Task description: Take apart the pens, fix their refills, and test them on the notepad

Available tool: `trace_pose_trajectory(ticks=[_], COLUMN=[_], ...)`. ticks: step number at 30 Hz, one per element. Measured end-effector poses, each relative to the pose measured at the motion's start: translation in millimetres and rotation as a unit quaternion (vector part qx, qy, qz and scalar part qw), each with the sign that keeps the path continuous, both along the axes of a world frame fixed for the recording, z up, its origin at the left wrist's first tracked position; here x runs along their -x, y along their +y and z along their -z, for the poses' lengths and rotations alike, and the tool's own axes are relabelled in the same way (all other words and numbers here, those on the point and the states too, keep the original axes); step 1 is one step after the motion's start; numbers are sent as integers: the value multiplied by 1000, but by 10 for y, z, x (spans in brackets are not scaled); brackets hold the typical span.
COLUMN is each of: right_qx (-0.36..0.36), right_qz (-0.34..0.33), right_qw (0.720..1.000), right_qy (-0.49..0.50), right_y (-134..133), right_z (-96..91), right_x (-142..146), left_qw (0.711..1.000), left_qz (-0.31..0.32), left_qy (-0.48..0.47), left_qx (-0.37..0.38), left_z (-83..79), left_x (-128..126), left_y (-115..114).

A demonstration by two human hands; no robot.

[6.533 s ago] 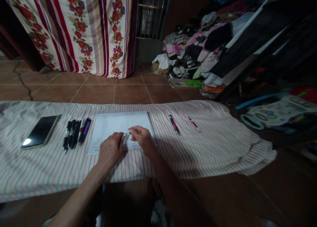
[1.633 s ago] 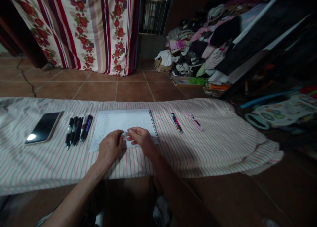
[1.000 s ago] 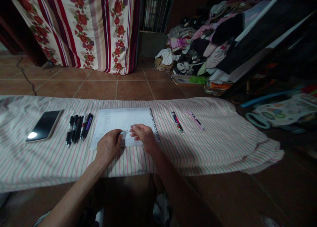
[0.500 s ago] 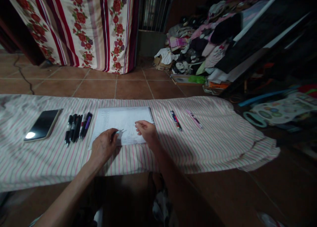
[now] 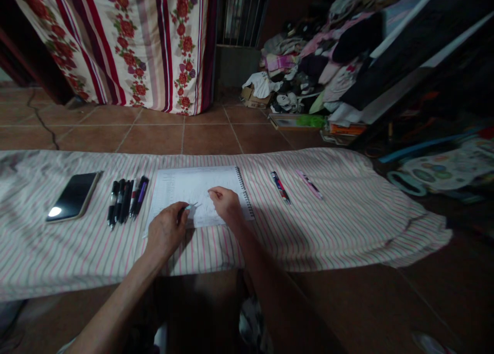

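A spiral notebook (image 5: pixel 193 181) with writing on its page lies open on the striped cloth. Over its lower left part, my left hand (image 5: pixel 168 228) is closed around a slim pen (image 5: pixel 190 207), whose pale, thin tip points right toward my other hand. My right hand (image 5: pixel 227 205) hovers over the page's right half, thumb and fingers pinched together; anything between them is too small to make out. Left of the notebook lie several pens (image 5: pixel 125 202) side by side. To its right rest a dark patterned pen (image 5: pixel 280 188) and a pink pen (image 5: pixel 310 184).
A phone (image 5: pixel 73 197) lies at the left on the striped cloth (image 5: pixel 347 215). Beyond it are a tiled floor (image 5: pixel 154 133) and a floral curtain (image 5: pixel 150 45). A heap of clothes (image 5: pixel 309 66) fills the back right, with a small cardboard box (image 5: pixel 254 98) at its foot.
My right hand has shifted slightly left over the page, closer to the pen tip. My left hand keeps its hold on the pen. The whole view has turned slightly.
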State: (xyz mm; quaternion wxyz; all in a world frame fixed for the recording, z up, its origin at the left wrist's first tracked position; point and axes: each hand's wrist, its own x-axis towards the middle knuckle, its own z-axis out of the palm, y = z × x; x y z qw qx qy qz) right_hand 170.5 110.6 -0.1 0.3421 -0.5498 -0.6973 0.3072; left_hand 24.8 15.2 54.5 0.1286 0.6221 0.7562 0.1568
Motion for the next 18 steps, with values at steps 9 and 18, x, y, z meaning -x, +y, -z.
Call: trace_pose_trajectory(ticks=[9, 18], right_qx=[-53, -2], right_qz=[20, 40], right_qw=[997, 998], right_qy=[-57, -52], right_y=[27, 30], right_z=[31, -11], right_x=[11, -9], left_qw=[1000, 1000], left_qz=[-7, -7], left_qy=[-7, -8], left_qx=[9, 17], left_z=[-29, -43], left_x=[19, 22], left_y=[-12, -23])
